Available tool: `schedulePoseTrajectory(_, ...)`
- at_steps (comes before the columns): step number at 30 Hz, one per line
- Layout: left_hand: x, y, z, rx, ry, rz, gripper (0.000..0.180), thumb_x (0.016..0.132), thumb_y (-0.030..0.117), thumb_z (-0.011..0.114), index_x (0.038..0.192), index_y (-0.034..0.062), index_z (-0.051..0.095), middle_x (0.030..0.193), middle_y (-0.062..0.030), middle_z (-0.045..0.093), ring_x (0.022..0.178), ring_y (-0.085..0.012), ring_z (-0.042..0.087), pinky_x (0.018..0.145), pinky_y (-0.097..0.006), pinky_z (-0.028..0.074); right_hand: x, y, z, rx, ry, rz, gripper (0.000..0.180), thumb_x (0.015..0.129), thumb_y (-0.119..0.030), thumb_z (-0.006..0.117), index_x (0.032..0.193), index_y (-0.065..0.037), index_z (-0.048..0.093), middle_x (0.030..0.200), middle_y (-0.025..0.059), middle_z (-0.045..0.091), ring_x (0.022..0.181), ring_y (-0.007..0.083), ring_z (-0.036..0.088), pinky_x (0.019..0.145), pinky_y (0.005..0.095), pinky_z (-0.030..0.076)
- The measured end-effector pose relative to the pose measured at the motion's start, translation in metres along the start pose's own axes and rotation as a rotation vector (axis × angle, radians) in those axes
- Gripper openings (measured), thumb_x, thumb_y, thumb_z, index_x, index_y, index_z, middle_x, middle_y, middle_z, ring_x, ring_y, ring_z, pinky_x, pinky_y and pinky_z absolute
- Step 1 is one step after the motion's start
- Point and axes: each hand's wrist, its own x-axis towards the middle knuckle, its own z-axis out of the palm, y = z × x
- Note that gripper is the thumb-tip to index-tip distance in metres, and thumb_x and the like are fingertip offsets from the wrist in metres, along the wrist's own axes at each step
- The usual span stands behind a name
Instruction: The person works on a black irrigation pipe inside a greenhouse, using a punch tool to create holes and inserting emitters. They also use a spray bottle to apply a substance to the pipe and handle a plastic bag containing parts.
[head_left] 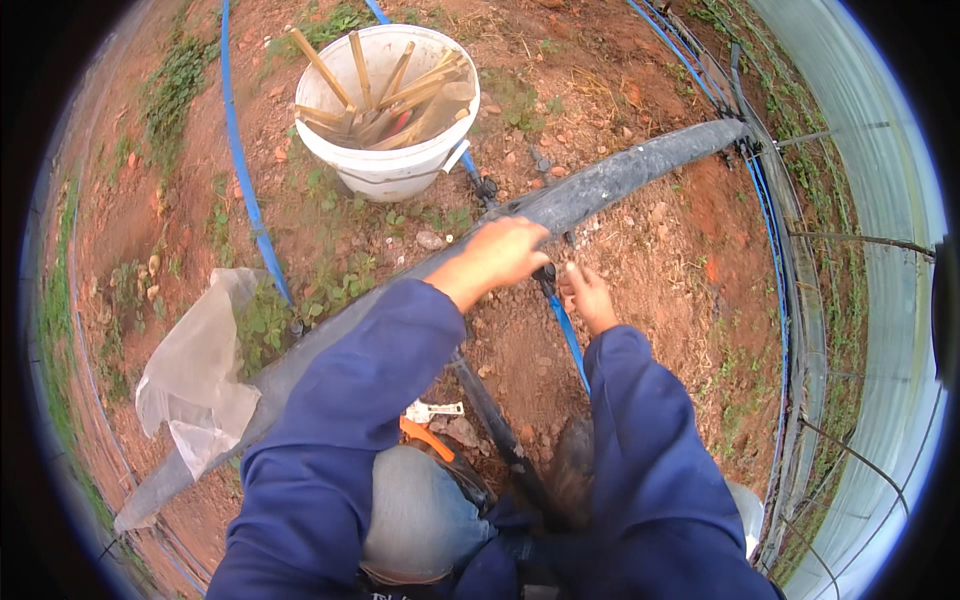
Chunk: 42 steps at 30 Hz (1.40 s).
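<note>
The big grey pipe (640,172) lies slanted, from eight o'clock to two o'clock. A flat blue hose (569,334) runs toward five o'clock from a small black joint (544,274) beside the pipe's middle.

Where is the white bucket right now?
In the head view, the white bucket stands near the top edge, left of centre, beyond the thick dark pipe and right of the leftmost blue hose.

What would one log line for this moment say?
left hand: over grey pipe; right hand: beside black fitting; nearby: white bucket of wooden sticks
</note>
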Motion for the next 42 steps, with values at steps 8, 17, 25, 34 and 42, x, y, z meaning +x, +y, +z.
schedulePoseTrajectory(8, -0.094, -0.010, -0.025, 0.161, 0.354, -0.041, 0.040, 0.085, 0.023, 0.075, 0.122, 0.0079, 0.068, 0.122, -0.0140, 0.065, 0.120, -0.0351, 0.058, 0.105, -0.045, 0.044, 0.047, -0.026, -0.055, -0.470, -0.079, -0.075, 0.029, 0.094, -0.021, 0.065, 0.108, 0.004, 0.071, 0.086, 0.0126, 0.074, 0.074, 0.0180, 0.070, 0.069, 0.0343, 0.056)
schedulePoseTrajectory(17, -0.210, 0.003, -0.048, -0.398, 0.337, -0.374, 0.034, 0.093, 0.017, 0.071, 0.123, 0.0017, 0.067, 0.102, -0.0112, 0.072, 0.088, -0.0198, 0.070, 0.078, -0.037, 0.055, 0.124, -0.173, -0.016, -0.716, -0.222, -0.477, 0.030, 0.093, -0.026, 0.065, 0.104, -0.001, 0.074, 0.083, 0.0098, 0.075, 0.072, 0.0184, 0.069, 0.069, 0.0367, 0.054)
schedulePoseTrajectory(25, -0.313, 0.039, 0.001, -0.451, -0.037, -0.602, 0.040, 0.093, 0.032, 0.069, 0.122, 0.0059, 0.068, 0.106, -0.0191, 0.073, 0.101, -0.0334, 0.070, 0.088, -0.043, 0.054, 0.070, -0.204, 0.095, -0.479, -0.390, -0.488, 0.032, 0.099, -0.028, 0.062, 0.108, 0.002, 0.069, 0.078, 0.0058, 0.070, 0.064, 0.0105, 0.062, 0.060, 0.0276, 0.049)
schedulePoseTrajectory(34, -0.336, 0.113, 0.016, -0.822, -0.050, -0.481, 0.045, 0.100, 0.033, 0.063, 0.132, 0.0014, 0.060, 0.104, -0.0106, 0.072, 0.094, -0.0196, 0.069, 0.083, -0.035, 0.054, -0.064, -0.183, 0.217, -0.599, -1.160, -0.671, 0.024, 0.099, -0.023, 0.062, 0.105, 0.000, 0.068, 0.078, 0.0052, 0.070, 0.069, 0.0124, 0.063, 0.066, 0.0305, 0.052)
schedulePoseTrajectory(42, -0.405, 0.012, 0.025, -0.402, 0.299, -1.110, 0.038, 0.096, 0.035, 0.066, 0.112, 0.0003, 0.069, 0.095, -0.0108, 0.074, 0.081, -0.0208, 0.070, 0.072, -0.038, 0.055, -0.116, -0.160, 0.177, -1.125, -1.384, -0.840, 0.030, 0.091, -0.029, 0.067, 0.110, -0.006, 0.072, 0.104, 0.0178, 0.074, 0.099, 0.0363, 0.070, 0.089, 0.0439, 0.054)
